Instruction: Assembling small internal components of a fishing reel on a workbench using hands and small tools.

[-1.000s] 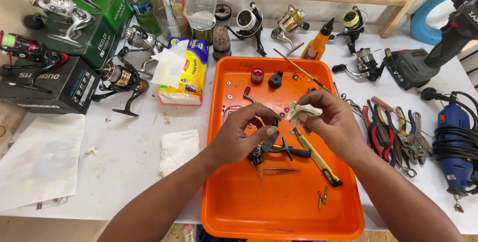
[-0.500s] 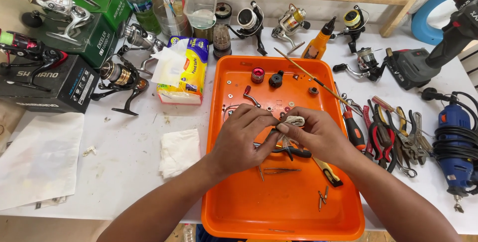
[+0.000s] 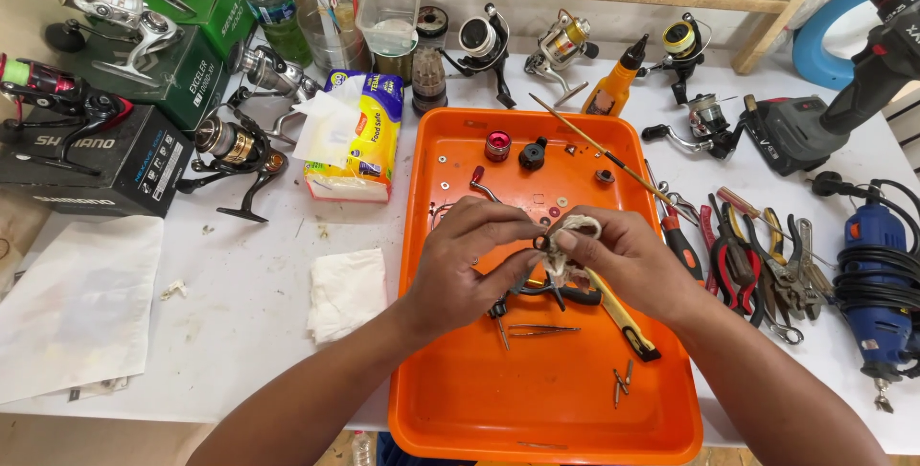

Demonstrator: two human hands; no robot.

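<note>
Small dark ring pinched between both hands, above orange tray.

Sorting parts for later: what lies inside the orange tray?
Inside the orange tray: red knob, black cap, washers, tweezers, small screws, yellow-handled tool. Left hand and right hand cover whatever lies beneath them.

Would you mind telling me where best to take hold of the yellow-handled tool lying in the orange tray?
Probably by the yellow handle, coming from above at its lower, black-tipped end. The tool lies flat and slanted, and its upper end disappears under the right hand, so only the lower stretch toward the tray front is free.
</note>
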